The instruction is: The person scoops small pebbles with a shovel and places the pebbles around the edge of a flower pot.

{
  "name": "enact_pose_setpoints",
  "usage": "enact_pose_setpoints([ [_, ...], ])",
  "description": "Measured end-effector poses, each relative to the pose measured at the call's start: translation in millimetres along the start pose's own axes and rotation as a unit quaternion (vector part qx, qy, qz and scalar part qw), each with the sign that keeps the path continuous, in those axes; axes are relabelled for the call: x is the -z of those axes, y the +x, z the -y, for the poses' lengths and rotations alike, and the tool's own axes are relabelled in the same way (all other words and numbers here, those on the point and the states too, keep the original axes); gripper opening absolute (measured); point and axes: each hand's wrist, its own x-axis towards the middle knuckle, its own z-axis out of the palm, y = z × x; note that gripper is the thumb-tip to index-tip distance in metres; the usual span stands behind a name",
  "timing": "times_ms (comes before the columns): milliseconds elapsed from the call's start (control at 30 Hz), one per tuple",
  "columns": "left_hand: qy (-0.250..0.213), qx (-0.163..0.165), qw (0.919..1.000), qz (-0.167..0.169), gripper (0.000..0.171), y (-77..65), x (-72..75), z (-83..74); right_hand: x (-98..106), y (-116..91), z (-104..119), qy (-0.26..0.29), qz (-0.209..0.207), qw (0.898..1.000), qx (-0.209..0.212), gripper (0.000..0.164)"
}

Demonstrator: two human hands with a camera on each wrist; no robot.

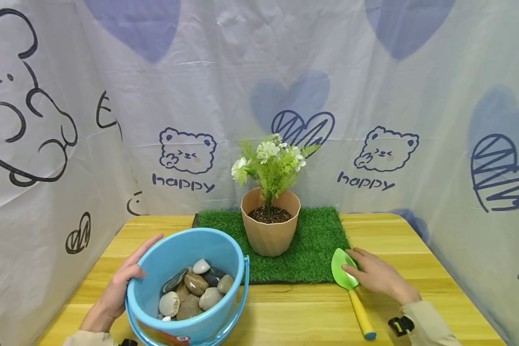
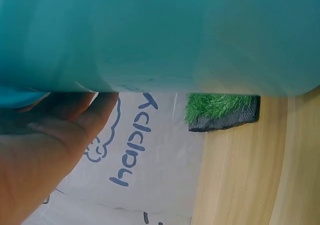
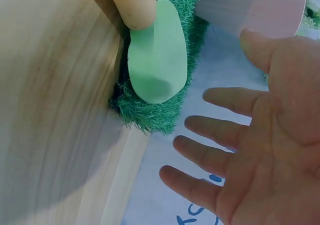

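Note:
A light-blue bucket (image 1: 186, 240) with several smooth stones (image 1: 196, 283) inside stands at the front left. My left hand (image 1: 118, 283) is at its left side, fingers extended along the outside and thumb near the rim. In the left wrist view the bucket wall (image 2: 160, 40) covers the fingertips of the left hand (image 2: 55, 135). At the right, my right hand (image 1: 378, 274) hovers by the green blade of a toy trowel (image 1: 345, 269). In the right wrist view, that hand (image 3: 265, 140) has its fingers spread, apart from the trowel (image 3: 157, 60), and holds nothing.
A tan flowerpot (image 1: 270, 235) with white flowers (image 1: 268, 158) and dark soil stands on a green turf mat (image 1: 315, 250). The trowel's blade overlaps the mat's front right corner. The wooden table (image 1: 285, 312) meets a printed cloth backdrop (image 1: 242, 96).

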Motion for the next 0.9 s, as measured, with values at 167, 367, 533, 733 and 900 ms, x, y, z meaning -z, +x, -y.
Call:
enact_pose_setpoints([
  [167,-0.002,-0.013,0.9999,-0.005,0.077,-0.2,-1.2,0.2,-0.4,3.5,3.6,-0.002,0.003,1.0,-0.011,0.058],
  [367,-0.001,-0.024,0.9996,-0.011,0.077,-1.2,-3.0,1.7,-0.8,3.2,5.4,-0.002,0.016,1.0,-0.019,0.053],
  [533,0.008,-0.033,0.9992,-0.022,0.076,0.6,-6.7,1.6,-2.1,3.1,4.4,0.0,0.016,1.0,-0.018,0.045],
  [733,0.007,-0.042,0.9989,-0.021,0.076,5.9,-15.8,2.5,-2.5,4.3,4.1,0.012,0.023,0.999,-0.019,0.029],
  [900,0.009,-0.037,0.999,-0.025,0.076,10.5,-23.7,3.9,-5.1,3.7,4.5,0.012,0.031,0.999,-0.018,0.024],
])
